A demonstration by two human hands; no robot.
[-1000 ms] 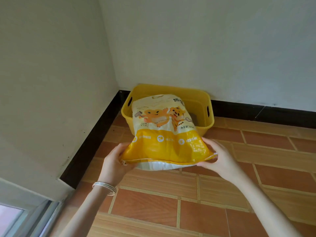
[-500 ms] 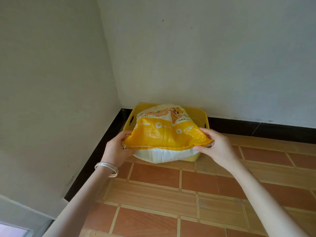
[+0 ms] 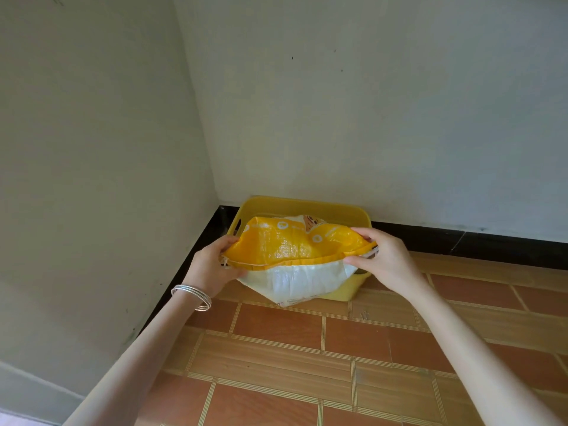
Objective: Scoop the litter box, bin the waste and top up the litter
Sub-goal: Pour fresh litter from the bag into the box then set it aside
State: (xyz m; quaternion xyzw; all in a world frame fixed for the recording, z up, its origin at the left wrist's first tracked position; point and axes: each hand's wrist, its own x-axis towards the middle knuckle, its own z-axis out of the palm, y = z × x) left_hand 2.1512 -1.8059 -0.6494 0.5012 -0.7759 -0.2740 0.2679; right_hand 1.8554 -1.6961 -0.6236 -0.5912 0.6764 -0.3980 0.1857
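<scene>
L hand (image 3: 212, 265), lower left of centre, grips the left corner of the litter bag (image 3: 292, 244) at its stitched seam, fingers curled round the edge. Thin silver bangles (image 3: 192, 297) sit on that wrist. R hand (image 3: 384, 259), just right of centre, pinches the opposite corner, fingers over the top & thumb underneath. Between them the bag is tipped up, w/ the seam end raised toward the bottom of the frame and the printed end pointing down into the yellow litter box (image 3: 307, 204). The box sits mid-frame in the room corner against the black skirting (image 3: 461, 244). The bag hides nearly all of the box interior, so the mouth isn't visible and I can't tell if litter is running out or how full the box is. It's prob. the top-up stage, but that's a read, not a sighting. Risks from here: 1) overfill, bc the level can't be seen w/ the bag blocking it; 2) spill onto the brown floor tiles (image 3: 276, 330), since the white underside sags across the near rim and the mouth could ride out over an edge if the bag gets drawn toward the bottom of the frame; 3) slip, as both holds are on corners only of a glossy woven sack, and a sudden shift of the contents could yank one corner free & drop the lot.
</scene>
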